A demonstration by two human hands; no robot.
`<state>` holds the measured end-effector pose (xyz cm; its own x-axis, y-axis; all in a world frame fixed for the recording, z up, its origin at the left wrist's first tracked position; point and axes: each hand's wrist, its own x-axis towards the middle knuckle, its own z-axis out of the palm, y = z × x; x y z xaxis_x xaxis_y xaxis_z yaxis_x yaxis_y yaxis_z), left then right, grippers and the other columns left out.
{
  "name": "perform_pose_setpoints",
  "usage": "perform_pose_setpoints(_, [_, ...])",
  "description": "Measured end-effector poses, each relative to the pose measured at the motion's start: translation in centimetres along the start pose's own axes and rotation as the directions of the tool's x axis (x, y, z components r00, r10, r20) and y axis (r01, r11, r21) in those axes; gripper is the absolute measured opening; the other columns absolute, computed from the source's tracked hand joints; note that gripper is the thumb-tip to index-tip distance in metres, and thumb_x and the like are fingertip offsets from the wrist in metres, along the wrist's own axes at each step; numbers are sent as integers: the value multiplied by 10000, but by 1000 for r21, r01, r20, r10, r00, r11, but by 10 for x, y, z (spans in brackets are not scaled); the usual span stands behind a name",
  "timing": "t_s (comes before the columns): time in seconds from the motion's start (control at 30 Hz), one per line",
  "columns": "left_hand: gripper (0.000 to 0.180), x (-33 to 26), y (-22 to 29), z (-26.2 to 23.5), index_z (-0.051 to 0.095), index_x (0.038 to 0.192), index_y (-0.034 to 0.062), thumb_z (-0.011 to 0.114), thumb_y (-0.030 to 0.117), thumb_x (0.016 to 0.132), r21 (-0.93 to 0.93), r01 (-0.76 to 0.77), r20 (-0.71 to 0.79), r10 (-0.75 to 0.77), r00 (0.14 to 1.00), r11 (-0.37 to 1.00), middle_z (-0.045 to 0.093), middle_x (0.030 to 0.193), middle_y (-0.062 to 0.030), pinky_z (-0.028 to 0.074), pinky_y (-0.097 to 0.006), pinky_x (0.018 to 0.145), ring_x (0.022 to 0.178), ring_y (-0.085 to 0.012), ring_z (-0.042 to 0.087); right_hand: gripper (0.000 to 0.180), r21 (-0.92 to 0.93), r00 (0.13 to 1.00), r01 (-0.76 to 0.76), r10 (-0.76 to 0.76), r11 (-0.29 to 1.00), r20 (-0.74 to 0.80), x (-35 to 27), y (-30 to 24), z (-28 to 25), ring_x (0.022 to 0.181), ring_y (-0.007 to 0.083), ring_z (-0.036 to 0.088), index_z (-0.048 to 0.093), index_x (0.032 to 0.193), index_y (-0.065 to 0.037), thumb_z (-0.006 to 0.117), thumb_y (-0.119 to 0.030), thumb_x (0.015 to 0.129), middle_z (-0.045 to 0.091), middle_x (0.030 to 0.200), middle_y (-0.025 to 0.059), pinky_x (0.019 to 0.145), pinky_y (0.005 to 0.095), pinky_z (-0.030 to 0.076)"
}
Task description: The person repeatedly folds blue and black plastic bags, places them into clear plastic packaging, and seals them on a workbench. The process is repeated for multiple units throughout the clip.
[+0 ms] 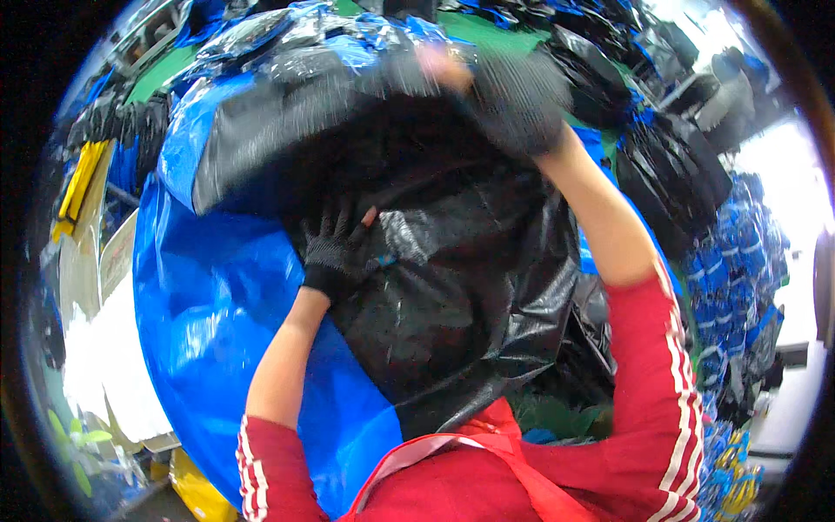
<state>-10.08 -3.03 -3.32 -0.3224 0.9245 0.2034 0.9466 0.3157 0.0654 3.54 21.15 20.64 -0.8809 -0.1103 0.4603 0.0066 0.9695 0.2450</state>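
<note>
A large plastic sheet, blue on one face, lies spread in front of me, with a black sheet (435,322) over its middle and right. My left hand (335,252), in a dark knit glove with a bare thumb tip, rests flat on the black part, fingers spread. Farther off and to the right, my right hand (517,100), gloved alike, is smeared by motion. Its fingers appear closed on the raised far edge of the black sheet, which arches up and across to the left. The blue part (226,313) extends along the left side.
Piles of folded blue and black plastic (296,39) lie beyond the sheet on a green floor (496,35). Black bundles (674,174) and blue bundles of cord or strapping (735,252) stand at the right. A yellow item (83,187) and a plant (78,444) are at the left.
</note>
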Motion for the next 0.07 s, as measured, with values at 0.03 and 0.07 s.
perform_pose_setpoints(0.03, [929,14,-5,7,253,1494,192,491,729,774,-244,32,287,41,957,969,216,1544,-160,38,-684,1077,1414,-420,174,391,164,992,105,-115,981,52,-27,-37,-33,972,325,614,571,1204,-67,575,-255,861,615,1129,163,811,398,494])
perform_pose_setpoints(0.07, [929,12,-13,9,253,1494,192,491,729,774,-230,32,214,19,977,973,216,1544,-160,38,-684,1077,1414,-420,174,545,315,993,51,-83,948,88,-46,-84,-78,1061,329,594,530,1263,-62,619,-360,815,583,1188,177,892,417,487])
